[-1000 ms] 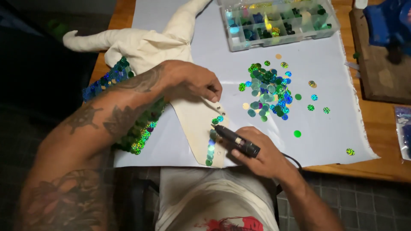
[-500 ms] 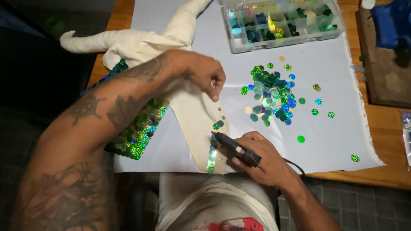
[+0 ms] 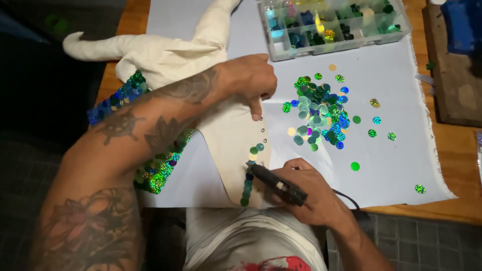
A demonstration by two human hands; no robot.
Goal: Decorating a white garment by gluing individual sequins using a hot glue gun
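A cream stuffed fabric figure (image 3: 165, 57) lies across a white sheet (image 3: 401, 145), its lower part covered in green and blue sequins (image 3: 150, 175). My left hand (image 3: 251, 78) rests on the cream fabric, one fingertip pressed near its right edge. My right hand (image 3: 306, 193) grips a black glue gun (image 3: 276, 183), with its nozzle at a row of green sequins along the fabric's edge. A loose pile of green and blue sequins (image 3: 321, 118) lies just right of my left hand.
A clear compartment box (image 3: 336, 25) of sorted sequins stands at the top. A dark wooden block (image 3: 454, 65) and a blue object (image 3: 464, 25) sit at the right on the wooden table (image 3: 459, 165). Single sequins are scattered over the sheet. The gun's cord runs off the front edge.
My left hand has lifted away from the sequin row toward the loose pile, then settled a fingertip on the fabric edge. The glue gun stays near the row.
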